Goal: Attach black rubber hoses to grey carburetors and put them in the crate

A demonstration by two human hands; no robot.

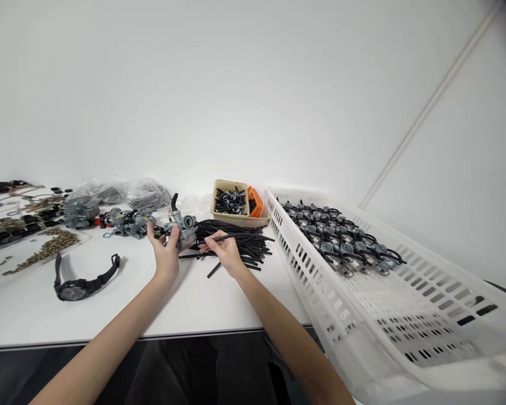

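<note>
My left hand (166, 250) is closed around a small grey metal carburetor (183, 225), held up above the table with a black rubber elbow (174, 201) sticking out of its top. Pinched in the fingers of my right hand (225, 251) is a thin black rubber hose (222, 237), level with the carburetor's lower part; whether its end touches the carburetor I cannot tell. Behind and beneath both hands lies a loose pile of black hoses (253, 246), partly hidden by my right hand.
On the right stands a white slotted crate (333, 298) with rows of carburetors (341, 233). A cream bin (216, 197) of small black parts and an orange basket (257, 198) stand behind. Leftward are more carburetors (129, 221), brass fittings (53, 247) and a black wristwatch (78, 289).
</note>
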